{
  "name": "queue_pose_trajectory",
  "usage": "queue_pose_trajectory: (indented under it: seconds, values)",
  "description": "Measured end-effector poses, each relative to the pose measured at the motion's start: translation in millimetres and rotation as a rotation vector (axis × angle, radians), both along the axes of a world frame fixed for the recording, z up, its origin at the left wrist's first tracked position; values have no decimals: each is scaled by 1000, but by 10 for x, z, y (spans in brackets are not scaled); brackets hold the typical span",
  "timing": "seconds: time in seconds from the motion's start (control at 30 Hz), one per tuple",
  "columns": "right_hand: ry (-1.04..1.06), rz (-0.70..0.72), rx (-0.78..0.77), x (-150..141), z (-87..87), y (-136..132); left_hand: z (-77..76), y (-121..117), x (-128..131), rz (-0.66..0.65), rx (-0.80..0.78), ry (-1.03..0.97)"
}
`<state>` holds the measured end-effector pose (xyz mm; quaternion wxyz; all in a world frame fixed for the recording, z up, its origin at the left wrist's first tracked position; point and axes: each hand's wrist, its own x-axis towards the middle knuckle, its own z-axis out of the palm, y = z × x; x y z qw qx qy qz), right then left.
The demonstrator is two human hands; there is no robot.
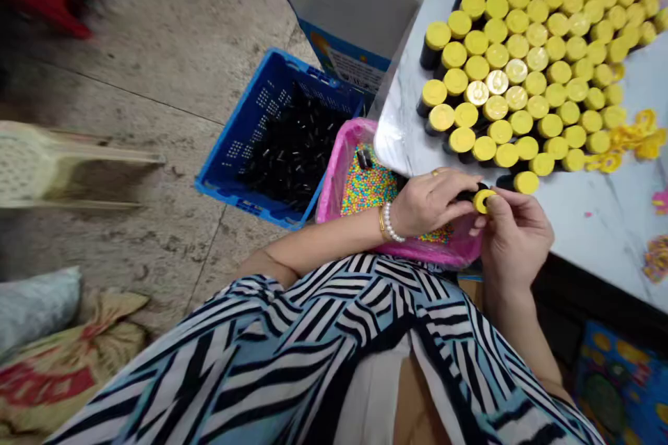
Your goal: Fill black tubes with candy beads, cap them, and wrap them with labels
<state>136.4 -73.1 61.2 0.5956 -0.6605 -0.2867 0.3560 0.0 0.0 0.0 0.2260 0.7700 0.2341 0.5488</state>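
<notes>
My left hand (425, 203), with a pearl bracelet at the wrist, is closed around a small black bottle (466, 195). At the bottle's end is a yellow cap (483, 201), pinched between the thumb and fingers of my right hand (514, 229). Both hands are over the near right part of a pink basin (348, 132). Small multicoloured beads (360, 189) lie in it, with one black bottle (364, 158) on top of them. Just beyond my hands, a black bottle with a yellow cap (526, 183) lies tilted at the table edge.
Many yellow-capped black bottles (516, 99) stand packed on the white marbled table (399, 126). Loose yellow pieces (639, 135) lie to their right. A blue crate (229, 132) of black bottles stands left of the basin, below a large carton (355, 7). A stool (31, 163) and sacks (78, 354) are farther left.
</notes>
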Motion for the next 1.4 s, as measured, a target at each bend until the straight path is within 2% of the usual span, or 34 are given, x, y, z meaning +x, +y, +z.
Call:
queue_pose_trajectory:
  seconds: [0.13,0.27,0.37,0.47,0.57,0.7,0.97,1.2,1.3,1.4]
  values:
    - [-118,-60,-29,-72,-47,4,-43,7,-31,-39,-17,36]
    - [-346,-82,-90,-167,5,-25,134,-32,-100,-91,26,61]
    - [-261,-65,-130,-180,-61,14,149,-19,-129,-58,-34,92]
    - [-133,-14,-171,-120,-132,74,114,46,-90,-30,-4,50]
    - [-182,63,-176,-96,-113,50,197,73,-78,-41,12,14]
    - [-305,105,-140,-69,-130,15,305,83,-82,-56,-72,36]
    - [-520,151,-129,87,-163,159,205,74,-2,21,-64,84]
    - [-611,273,-40,196,-206,223,118,43,43,67,-40,44]
    - [-637,293,-58,218,-139,173,157,26,21,44,-90,83]
    - [-641,220,-121,161,-20,38,241,2,-30,14,-128,147]
